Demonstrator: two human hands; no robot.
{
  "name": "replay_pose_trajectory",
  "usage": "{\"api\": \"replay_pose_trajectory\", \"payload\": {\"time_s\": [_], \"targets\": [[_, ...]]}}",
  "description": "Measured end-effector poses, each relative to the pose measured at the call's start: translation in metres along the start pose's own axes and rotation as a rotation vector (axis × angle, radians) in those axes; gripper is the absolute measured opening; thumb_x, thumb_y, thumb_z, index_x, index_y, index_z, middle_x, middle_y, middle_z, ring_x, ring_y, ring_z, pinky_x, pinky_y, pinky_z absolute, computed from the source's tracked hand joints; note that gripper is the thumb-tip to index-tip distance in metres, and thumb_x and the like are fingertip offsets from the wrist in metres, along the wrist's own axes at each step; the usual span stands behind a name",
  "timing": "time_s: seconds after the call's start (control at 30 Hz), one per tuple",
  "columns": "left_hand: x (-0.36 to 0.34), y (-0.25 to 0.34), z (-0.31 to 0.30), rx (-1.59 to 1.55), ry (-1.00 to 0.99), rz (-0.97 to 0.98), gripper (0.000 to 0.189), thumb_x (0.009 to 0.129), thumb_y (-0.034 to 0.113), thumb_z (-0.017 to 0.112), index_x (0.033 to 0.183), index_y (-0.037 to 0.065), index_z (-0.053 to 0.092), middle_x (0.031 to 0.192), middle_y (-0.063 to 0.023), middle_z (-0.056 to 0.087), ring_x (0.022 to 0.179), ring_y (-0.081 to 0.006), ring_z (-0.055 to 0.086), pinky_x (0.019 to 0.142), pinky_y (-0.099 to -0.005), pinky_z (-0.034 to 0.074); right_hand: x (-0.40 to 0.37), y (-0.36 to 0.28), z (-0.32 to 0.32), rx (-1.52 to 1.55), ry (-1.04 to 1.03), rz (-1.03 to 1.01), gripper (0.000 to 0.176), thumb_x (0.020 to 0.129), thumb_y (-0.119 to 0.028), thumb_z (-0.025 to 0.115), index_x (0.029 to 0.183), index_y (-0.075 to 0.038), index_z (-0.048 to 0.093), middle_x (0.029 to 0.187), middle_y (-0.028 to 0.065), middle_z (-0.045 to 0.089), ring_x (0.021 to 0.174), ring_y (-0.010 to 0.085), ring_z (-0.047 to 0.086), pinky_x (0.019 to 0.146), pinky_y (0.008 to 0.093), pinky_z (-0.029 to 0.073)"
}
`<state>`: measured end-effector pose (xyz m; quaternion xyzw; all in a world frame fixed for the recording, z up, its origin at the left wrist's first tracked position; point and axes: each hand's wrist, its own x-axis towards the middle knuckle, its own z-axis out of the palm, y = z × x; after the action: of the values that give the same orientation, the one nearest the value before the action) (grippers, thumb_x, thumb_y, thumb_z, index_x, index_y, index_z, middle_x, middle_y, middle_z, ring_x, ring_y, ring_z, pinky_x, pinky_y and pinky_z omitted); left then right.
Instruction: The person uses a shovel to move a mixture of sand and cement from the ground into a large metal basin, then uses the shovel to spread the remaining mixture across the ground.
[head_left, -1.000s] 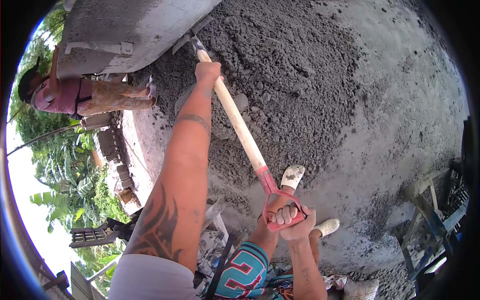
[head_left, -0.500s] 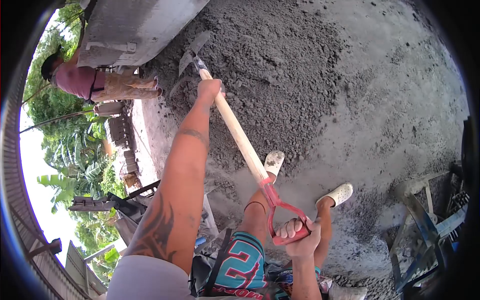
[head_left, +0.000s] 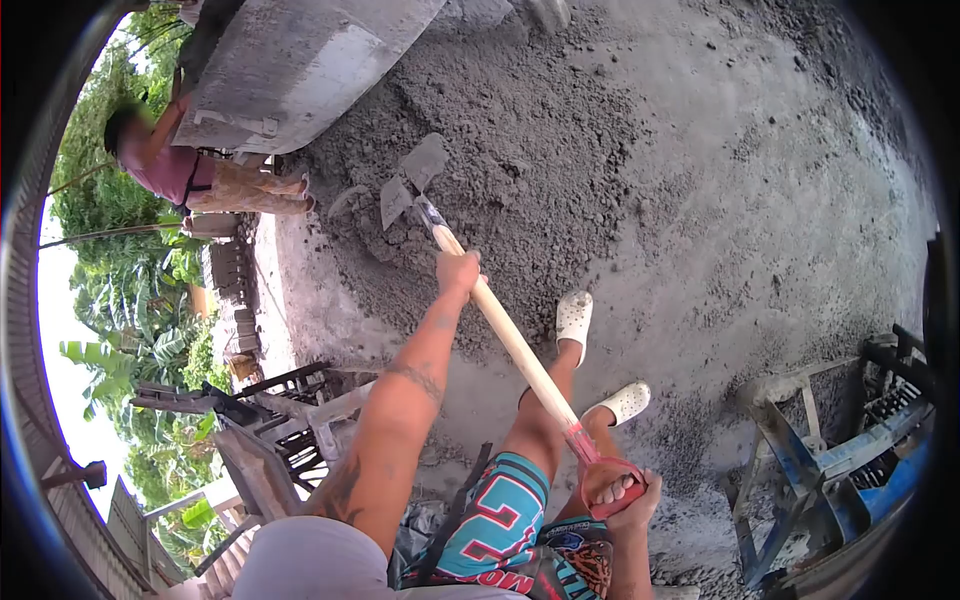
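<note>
A shovel with a pale wooden shaft (head_left: 520, 350) slants across the middle of the view. My left hand (head_left: 459, 272) is wrapped round the shaft a little below the metal neck. My right hand (head_left: 630, 498) closes on the red D-shaped grip (head_left: 611, 487) at the other end, near my legs. The grey shovel blade (head_left: 396, 203) lies at a heap of dark grey, crumbly mix (head_left: 500, 150). How deep the blade sits in the heap cannot be made out.
A person in a pink shirt (head_left: 170, 170) stands by a large grey metal container (head_left: 320, 70). A blue and grey metal frame (head_left: 830, 460) is at the right. My white clogs (head_left: 573, 318) are near the heap's edge. Concrete blocks (head_left: 222, 270) stand at left.
The shovel and both hands now sit lower in view, shifted rightward. My feet have moved, and the person in pink has an arm raised at the container. Both hands keep their hold.
</note>
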<state>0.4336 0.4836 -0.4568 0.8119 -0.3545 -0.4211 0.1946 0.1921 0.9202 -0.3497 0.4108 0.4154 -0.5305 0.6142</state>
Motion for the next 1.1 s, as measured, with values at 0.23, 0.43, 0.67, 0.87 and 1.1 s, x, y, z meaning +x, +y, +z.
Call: {"api": "replay_pose_trajectory", "payload": {"time_s": [0.23, 0.43, 0.67, 0.87, 1.1], "targets": [[-0.188, 0.013, 0.079, -0.318, -0.193, 0.056, 0.056, 0.086, 0.005, 0.062, 0.123, -0.012, 0.023, 0.086, -0.0177, 0.057, 0.059, -0.0218, 0.065, 0.052, -0.0329, 0.055, 0.003, -0.148, -0.111, -0.219, 0.646, -0.341, 0.051, 0.092, -0.057, 0.039, 0.066, -0.014, 0.049, 0.048, 0.0016, 0.043, 0.040, 0.0181, 0.043, 0.038, 0.0354, 0.037], [-0.083, 0.108, 0.101, -0.352, -0.316, 0.060, 0.059, 0.089, 0.008, 0.064, 0.125, -0.011, 0.021, 0.087, -0.0165, 0.061, 0.067, -0.0206, 0.068, 0.060, -0.0325, 0.057, 0.095, -0.224, -0.005, -0.332, 0.543, -0.214, 0.048, 0.091, -0.053, 0.039, 0.068, -0.013, 0.051, 0.051, 0.0005, 0.042, 0.046, 0.0166, 0.043, 0.043, 0.0346, 0.040], [0.344, 0.203, 0.029, -0.127, 0.159, -0.047, 0.033, 0.078, 0.003, 0.061, 0.103, -0.015, 0.048, 0.078, -0.0224, 0.063, 0.056, -0.0337, 0.067, 0.047, -0.0438, 0.056, 0.282, -0.122, 0.383, -0.327, 0.168, -0.022, 0.029, 0.087, -0.033, 0.042, 0.069, -0.010, 0.045, 0.059, 0.0046, 0.042, 0.051, 0.0213, 0.041, 0.053, 0.0386, 0.041], [0.332, 0.231, 0.018, -0.027, 0.248, -0.136, 0.029, 0.083, 0.010, 0.064, 0.104, -0.009, 0.056, 0.078, -0.0129, 0.063, 0.059, -0.0292, 0.067, 0.055, -0.0430, 0.058, 0.225, -0.149, 0.409, -0.253, -0.271, 0.305, 0.033, 0.081, -0.038, 0.043, 0.064, -0.010, 0.044, 0.055, 0.0065, 0.043, 0.055, 0.0261, 0.045, 0.062, 0.0426, 0.042], [0.276, 0.269, 0.050, 0.033, 0.199, -0.278, 0.031, 0.087, 0.014, 0.063, 0.109, -0.006, 0.057, 0.083, -0.0107, 0.064, 0.066, -0.0269, 0.069, 0.061, -0.0447, 0.058, 0.179, -0.243, 0.430, -0.264, -0.381, 0.421, 0.032, 0.083, -0.036, 0.043, 0.063, -0.010, 0.045, 0.055, 0.0072, 0.044, 0.056, 0.0267, 0.045, 0.065, 0.0442, 0.041]]}}
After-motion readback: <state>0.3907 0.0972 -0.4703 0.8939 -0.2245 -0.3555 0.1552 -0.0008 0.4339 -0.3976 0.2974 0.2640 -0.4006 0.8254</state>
